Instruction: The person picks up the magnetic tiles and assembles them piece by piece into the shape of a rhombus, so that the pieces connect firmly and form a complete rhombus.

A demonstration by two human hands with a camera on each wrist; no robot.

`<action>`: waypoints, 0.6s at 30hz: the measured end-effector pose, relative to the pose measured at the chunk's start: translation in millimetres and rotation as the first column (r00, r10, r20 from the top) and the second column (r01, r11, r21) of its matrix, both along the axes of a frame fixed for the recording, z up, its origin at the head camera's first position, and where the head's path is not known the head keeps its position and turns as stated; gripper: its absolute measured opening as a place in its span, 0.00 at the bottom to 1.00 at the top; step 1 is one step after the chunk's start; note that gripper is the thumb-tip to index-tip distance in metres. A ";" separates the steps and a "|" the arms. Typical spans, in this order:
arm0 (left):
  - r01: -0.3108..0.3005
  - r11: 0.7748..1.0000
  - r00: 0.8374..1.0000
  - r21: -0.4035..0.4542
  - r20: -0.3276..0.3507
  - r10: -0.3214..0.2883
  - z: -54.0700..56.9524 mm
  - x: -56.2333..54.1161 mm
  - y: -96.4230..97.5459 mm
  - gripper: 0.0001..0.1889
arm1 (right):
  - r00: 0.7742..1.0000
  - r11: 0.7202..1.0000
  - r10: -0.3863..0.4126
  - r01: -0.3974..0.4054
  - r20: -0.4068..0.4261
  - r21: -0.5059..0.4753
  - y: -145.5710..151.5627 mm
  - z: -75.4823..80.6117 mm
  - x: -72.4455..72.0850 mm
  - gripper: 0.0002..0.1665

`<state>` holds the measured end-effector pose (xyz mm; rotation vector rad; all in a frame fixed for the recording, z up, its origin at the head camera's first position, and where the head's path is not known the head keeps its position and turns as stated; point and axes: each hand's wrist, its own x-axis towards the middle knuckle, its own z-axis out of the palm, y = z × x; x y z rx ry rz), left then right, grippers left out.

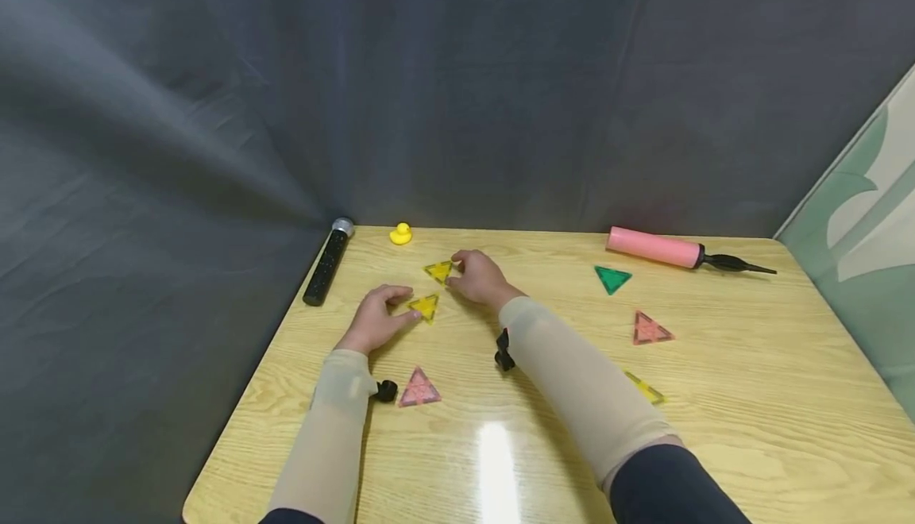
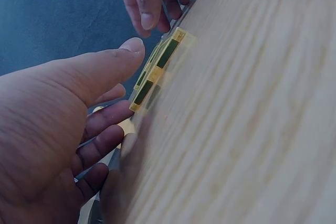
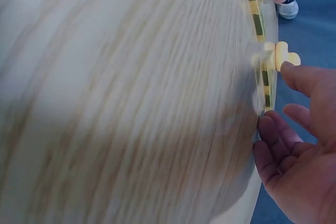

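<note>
Two yellow triangle tiles lie one behind the other on the table. Beside the nearer yellow tile [image 1: 425,307] is my left hand [image 1: 375,319], its thumb and index finger spread at the tile's left side. The left wrist view shows that tile [image 2: 156,74] edge-on, with the index fingertip right at its corner. My right hand [image 1: 480,278] is at the right side of the farther yellow tile [image 1: 438,271]. In the right wrist view the thumb and fingers [image 3: 273,135] are apart, with this tile's edge [image 3: 266,85] between them.
A yellow rubber duck [image 1: 401,234] and black microphone [image 1: 329,263] stand at the back left. A pink tile [image 1: 418,388] lies near the left wrist. Rightward are a green tile [image 1: 612,279], a pink tile [image 1: 650,329], a partly covered yellow tile [image 1: 646,388] and a pink hand pump [image 1: 658,248].
</note>
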<state>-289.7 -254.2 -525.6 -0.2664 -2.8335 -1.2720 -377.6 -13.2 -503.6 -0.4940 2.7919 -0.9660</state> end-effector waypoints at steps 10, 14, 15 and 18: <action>-0.040 0.997 0.999 -0.073 -0.029 0.038 -4.7 -1.6 3.3 0.25 | 0.999 0.994 -0.029 0.030 -0.016 0.104 -14.5 -2.1 -2.5 0.37; -0.048 0.993 0.998 -0.109 -0.047 0.044 -7.9 -4.6 6.9 0.24 | 1.000 0.990 -0.018 0.021 -0.019 0.141 -15.8 -3.2 -3.2 0.39; -0.053 0.991 0.998 -0.119 -0.048 0.048 -7.7 -4.6 8.1 0.24 | 1.000 0.990 -0.012 0.015 -0.018 0.144 -15.6 -2.9 -2.9 0.38; -0.061 0.987 0.997 -0.150 -0.050 0.054 -6.2 -3.6 10.5 0.24 | 1.000 0.986 0.007 -0.004 -0.017 0.168 -15.1 -2.3 -2.0 0.37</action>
